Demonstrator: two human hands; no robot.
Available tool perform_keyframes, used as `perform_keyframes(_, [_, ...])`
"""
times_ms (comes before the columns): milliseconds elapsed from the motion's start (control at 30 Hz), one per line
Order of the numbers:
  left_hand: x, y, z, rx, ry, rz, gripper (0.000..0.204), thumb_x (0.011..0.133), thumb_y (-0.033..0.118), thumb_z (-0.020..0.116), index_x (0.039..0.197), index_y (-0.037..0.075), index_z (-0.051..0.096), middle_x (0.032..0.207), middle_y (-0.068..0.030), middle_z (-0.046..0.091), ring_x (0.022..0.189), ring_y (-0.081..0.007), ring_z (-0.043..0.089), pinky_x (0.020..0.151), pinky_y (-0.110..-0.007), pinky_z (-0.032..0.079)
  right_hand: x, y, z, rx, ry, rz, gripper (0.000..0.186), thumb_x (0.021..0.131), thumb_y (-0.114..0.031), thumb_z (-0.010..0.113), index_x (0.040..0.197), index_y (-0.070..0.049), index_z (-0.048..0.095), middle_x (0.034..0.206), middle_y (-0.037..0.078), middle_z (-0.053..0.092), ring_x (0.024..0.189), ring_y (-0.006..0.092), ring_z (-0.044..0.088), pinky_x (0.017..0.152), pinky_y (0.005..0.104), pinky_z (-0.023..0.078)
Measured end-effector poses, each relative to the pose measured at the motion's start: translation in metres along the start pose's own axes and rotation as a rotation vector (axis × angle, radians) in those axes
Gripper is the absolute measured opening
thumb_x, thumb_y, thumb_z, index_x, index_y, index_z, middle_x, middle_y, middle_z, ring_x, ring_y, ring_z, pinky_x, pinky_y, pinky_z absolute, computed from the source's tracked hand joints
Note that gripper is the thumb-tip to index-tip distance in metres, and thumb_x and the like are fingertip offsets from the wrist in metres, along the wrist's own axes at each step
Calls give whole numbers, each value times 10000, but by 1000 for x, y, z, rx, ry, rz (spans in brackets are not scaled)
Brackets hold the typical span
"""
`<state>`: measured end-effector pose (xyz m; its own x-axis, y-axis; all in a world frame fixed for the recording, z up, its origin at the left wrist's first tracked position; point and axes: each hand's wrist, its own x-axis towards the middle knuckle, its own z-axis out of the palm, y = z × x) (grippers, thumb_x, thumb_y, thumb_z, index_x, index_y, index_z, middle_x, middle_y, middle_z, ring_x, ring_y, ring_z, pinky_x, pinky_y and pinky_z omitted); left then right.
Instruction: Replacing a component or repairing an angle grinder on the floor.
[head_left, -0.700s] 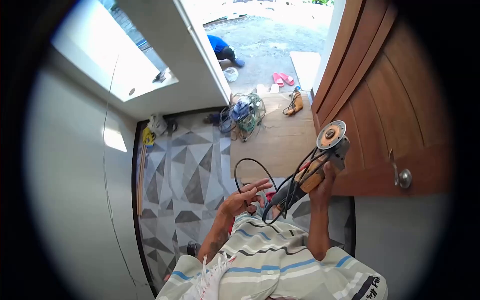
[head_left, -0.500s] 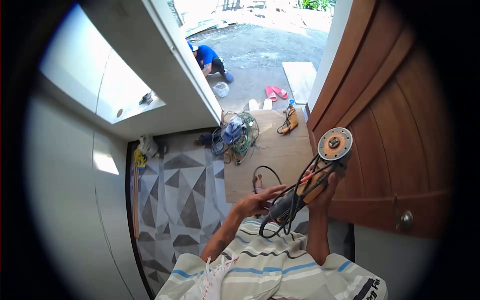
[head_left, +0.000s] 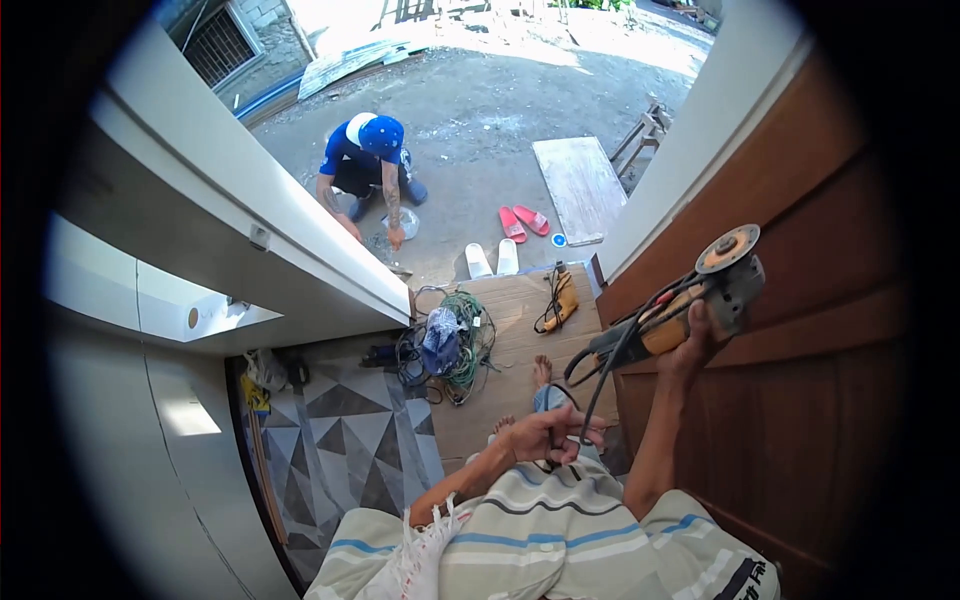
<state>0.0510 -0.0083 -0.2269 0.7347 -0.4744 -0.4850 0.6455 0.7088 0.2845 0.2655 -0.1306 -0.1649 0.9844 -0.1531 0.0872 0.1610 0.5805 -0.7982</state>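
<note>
My right hand [head_left: 695, 348] is closed around the body of an orange and grey angle grinder [head_left: 740, 290], held up at the right in front of the wooden door. A round disc [head_left: 728, 249] sits on its head, facing up and tilted. The black power cord [head_left: 598, 398] runs along the tool and hangs from its rear end in a loop. Lower and to the left, my left hand [head_left: 548, 436] has its fingers curled at this cord, near my lap. Part of the cord is hidden behind the fingers.
Tangled green and dark cables [head_left: 468, 345] lie on the brown board [head_left: 510, 345] by my feet, near an orange power drill [head_left: 563, 300]. Past the threshold are white slippers [head_left: 479, 261], red slippers [head_left: 513, 224] and a pale panel [head_left: 580, 188]. A person in blue [head_left: 365, 165] crouches outside.
My view has shifted toward the doorway, showing more of the crouching person. The grinder has moved up and right, away from my left hand, and its disc has tilted. The cord now hangs between my hands.
</note>
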Motion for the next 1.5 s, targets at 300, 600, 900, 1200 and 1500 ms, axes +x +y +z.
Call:
perform_keyframes(300, [-36, 188, -79, 484, 342, 382, 437, 849, 384, 734, 1091, 24, 693, 913, 3, 553, 783, -97, 501, 654, -232, 396, 147, 64, 61, -201, -611, 203, 900, 626, -180, 822, 1381, -82, 342, 1178, 86, 529, 1056, 210, 562, 896, 361, 496])
perform_keyframes(600, [2, 306, -146, 753, 1063, 286, 229, 768, 186, 821, 893, 14, 738, 780, -2, 677, 723, -81, 596, 658, -225, 461, 204, 141, 89, -214, -839, 985, 908, 563, -175, 899, 1341, -124, 432, 1057, 58, 577, 895, 185, 636, 717, 301, 580])
perform_keyframes(900, [33, 435, -228, 500, 1066, 288, 297, 731, 151, 835, 945, 11, 685, 741, 17, 631, 635, -61, 538, 589, -209, 423, 262, 197, 139, -264, -628, 1207, 788, 716, -495, 790, 1302, -82, 463, 1073, 89, 570, 907, 193, 617, 701, 339, 576])
perform_keyframes(1200, [69, 571, -262, 733, 864, 236, 448, 677, -59, 691, 1116, 15, 645, 816, 14, 577, 656, -78, 538, 551, -209, 424, 309, 276, 215, -443, -628, 1053, 715, 709, -408, 778, 1298, -120, 491, 1073, 90, 562, 966, 164, 566, 813, 289, 496])
perform_keyframes(1500, [205, 672, -237, 630, 357, 136, 327, 783, 7, 613, 1106, -19, 660, 991, -85, 672, 791, -112, 613, 599, -211, 447, 366, 354, 205, -180, -414, 916, 812, 718, -504, 816, 1327, -115, 445, 1033, 90, 608, 859, 166, 631, 690, 287, 565])
